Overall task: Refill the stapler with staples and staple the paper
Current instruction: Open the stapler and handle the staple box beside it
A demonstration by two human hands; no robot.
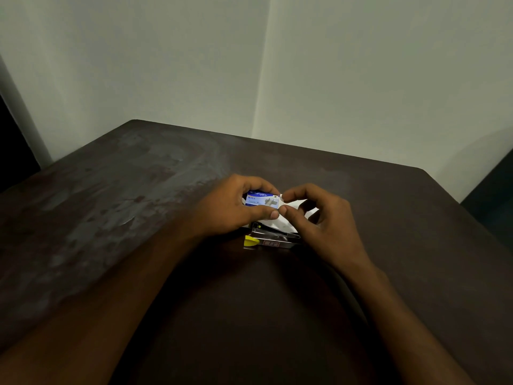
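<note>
I see my left hand (pixel 233 209) clamp the staple box (pixel 262 200), long axis running nine to three. My right grip (pixel 282 202) pinches its three o'clock end flap. The stapler (pixel 273 238) lies at six on the counter (pixel 138 204), below both hands.

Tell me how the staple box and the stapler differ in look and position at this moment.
The staple box is blue and white card; the stapler is shiny metal with a yellow end. The box is held up by the left hand, with the right hand pinching its end; the stapler lies untouched on the table. Both are small and sit near the white paper.
</note>
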